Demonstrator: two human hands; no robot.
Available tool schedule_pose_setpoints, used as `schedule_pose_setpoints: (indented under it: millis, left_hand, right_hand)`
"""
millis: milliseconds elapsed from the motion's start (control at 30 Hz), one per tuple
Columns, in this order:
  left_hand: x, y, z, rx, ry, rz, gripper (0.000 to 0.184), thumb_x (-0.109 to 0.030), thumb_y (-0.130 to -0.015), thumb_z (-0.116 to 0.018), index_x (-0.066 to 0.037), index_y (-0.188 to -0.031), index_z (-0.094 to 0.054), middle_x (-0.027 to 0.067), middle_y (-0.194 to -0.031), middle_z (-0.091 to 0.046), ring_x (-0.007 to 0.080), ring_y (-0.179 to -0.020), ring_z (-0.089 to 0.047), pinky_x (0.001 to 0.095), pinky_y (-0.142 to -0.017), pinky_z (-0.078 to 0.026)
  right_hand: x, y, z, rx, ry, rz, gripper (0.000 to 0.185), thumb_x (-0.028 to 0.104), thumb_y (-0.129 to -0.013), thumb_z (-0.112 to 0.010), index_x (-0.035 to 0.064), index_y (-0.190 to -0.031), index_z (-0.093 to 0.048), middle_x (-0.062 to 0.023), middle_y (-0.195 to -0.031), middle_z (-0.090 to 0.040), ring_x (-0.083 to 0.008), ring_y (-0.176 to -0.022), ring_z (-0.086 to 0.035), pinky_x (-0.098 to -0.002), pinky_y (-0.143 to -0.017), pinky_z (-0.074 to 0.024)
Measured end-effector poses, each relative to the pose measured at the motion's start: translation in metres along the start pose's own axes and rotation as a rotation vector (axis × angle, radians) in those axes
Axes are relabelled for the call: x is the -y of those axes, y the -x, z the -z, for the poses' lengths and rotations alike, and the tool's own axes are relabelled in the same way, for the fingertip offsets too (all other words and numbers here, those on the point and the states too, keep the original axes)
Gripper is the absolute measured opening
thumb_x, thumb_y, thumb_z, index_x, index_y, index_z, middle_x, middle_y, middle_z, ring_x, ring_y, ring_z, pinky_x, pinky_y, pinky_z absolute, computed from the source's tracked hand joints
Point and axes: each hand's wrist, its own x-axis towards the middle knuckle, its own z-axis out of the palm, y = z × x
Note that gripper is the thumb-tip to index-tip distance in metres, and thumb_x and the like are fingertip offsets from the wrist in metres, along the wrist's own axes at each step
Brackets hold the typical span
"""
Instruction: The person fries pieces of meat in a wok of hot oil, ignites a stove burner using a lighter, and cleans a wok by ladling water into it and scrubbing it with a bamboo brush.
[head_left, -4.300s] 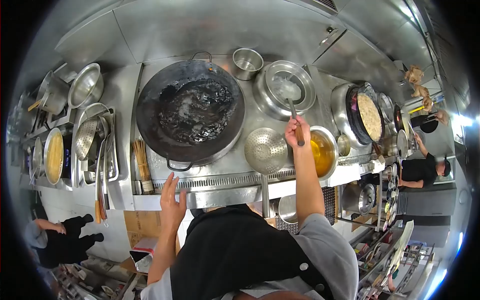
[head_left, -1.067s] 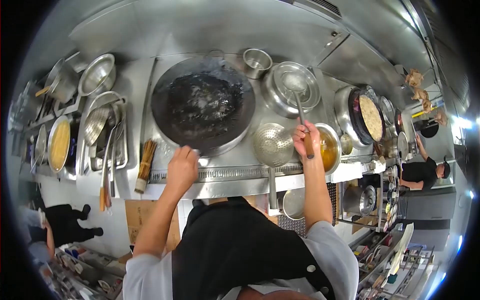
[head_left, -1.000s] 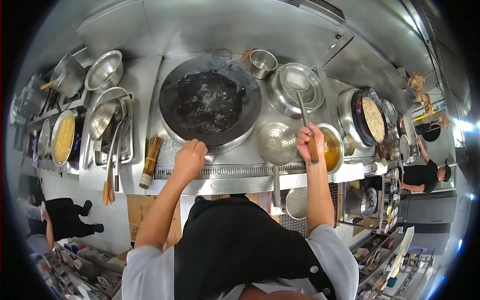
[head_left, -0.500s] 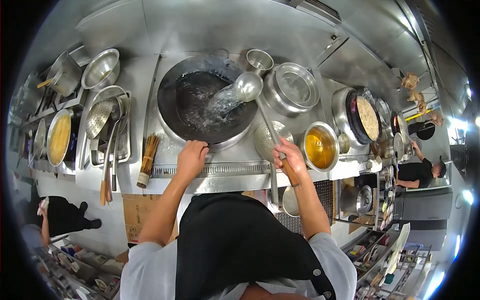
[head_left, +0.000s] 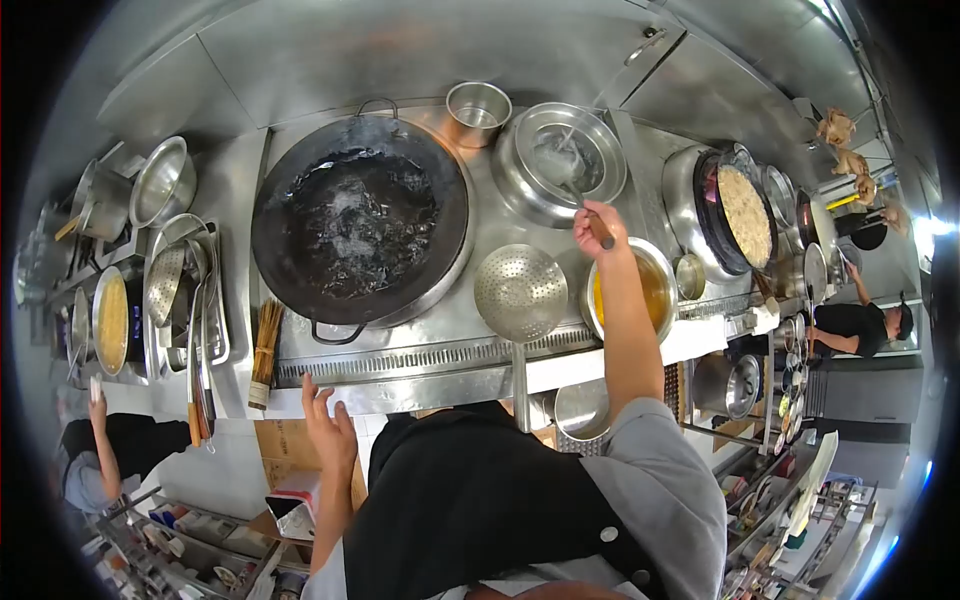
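My right hand (head_left: 601,230) grips the wooden end of a ladle (head_left: 572,190). The ladle's head reaches into a metal basin of water (head_left: 612,140) set on a wide steel pot, where the head itself is hard to make out. Below that wrist is a pot of yellow oil (head_left: 655,290), partly hidden by my forearm. My left hand (head_left: 328,428) is empty, fingers apart, just in front of the counter edge. Closest to it is a large black wok (head_left: 275,240) with churning water in it.
A perforated skimmer (head_left: 520,292) lies right of the wok, a small steel pot (head_left: 478,112) behind it. A bamboo brush (head_left: 265,350) and a tray of strainers (head_left: 215,300) are at left. Co-workers stand at far left (head_left: 100,450) and far right (head_left: 860,330).
The ladle has gone from pouring water over the wok to the basin at the right, carried by my right hand. My left hand has left the wok's near rim and drawn back toward me.
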Motion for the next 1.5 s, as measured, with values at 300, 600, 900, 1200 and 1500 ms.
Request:
schedule_pose_setpoints:
  millis: [300,600,900,1200,1500]
  left_hand:
    - [-0.017,-0.01,0.021,0.043,0.138,-0.12,0.04,-0.002,-0.091,-0.065,0.0,-0.129,-0.056,0.025,-0.153,-0.044,0.0432,-0.132,-0.052,0.0469,-0.107,-0.046]
    - [-0.002,0.007,0.05,0.075,0.349,-0.168,0.044,-0.001,-0.089,-0.067,-0.002,-0.132,-0.056,0.0228,-0.147,-0.052,0.0395,-0.125,-0.059,0.0422,-0.099,-0.053]
    - [0.015,0.068,0.04,0.203,0.31,-0.105,0.05,-0.003,-0.09,-0.067,-0.002,-0.137,-0.053,0.0205,-0.14,-0.058,0.0341,-0.102,-0.069,0.0395,-0.085,-0.057]
    - [-0.058,0.153,-0.039,0.345,0.234,-0.158,0.014,-0.006,-0.095,-0.062,0.002,-0.106,-0.063,0.0231,-0.128,-0.062,0.0326,-0.095,-0.066,0.0389,-0.076,-0.053]
    - [-0.303,0.257,-0.208,0.52,0.442,-0.614,0.011,-0.005,-0.097,-0.061,0.002,-0.106,-0.063,0.0216,-0.134,-0.061,0.0257,-0.103,-0.067,0.0341,-0.085,-0.054]
  right_hand:
    - [-0.045,0.133,-0.035,0.261,-0.397,0.102,0.009,0.022,-0.099,-0.06,0.0138,-0.097,-0.057,0.0016,-0.072,-0.056,-0.0132,-0.055,-0.051,-0.0291,-0.053,-0.042]
    - [-0.114,0.236,-0.106,0.491,-0.505,0.018,0.019,0.029,-0.097,-0.065,0.0134,-0.094,-0.054,0.0012,-0.075,-0.055,-0.0128,-0.057,-0.052,-0.0309,-0.054,-0.0449]
    - [-0.139,0.265,-0.151,0.36,0.348,0.139,0.031,0.015,-0.094,-0.066,0.0116,-0.124,-0.056,-0.001,-0.074,-0.055,-0.0135,-0.052,-0.052,-0.0317,-0.049,-0.0443]
    - [-0.17,0.261,-0.005,-0.048,1.093,1.064,0.07,0.014,-0.088,-0.068,0.0144,-0.154,-0.043,-0.0265,-0.117,-0.069,-0.0453,-0.104,-0.067,-0.0493,-0.093,-0.053]
    - [-0.202,0.436,0.374,-0.448,0.778,0.745,0.044,0.023,-0.088,-0.073,0.0051,-0.128,-0.063,-0.0188,-0.077,-0.067,-0.0316,-0.069,-0.067,-0.043,-0.065,-0.0516]
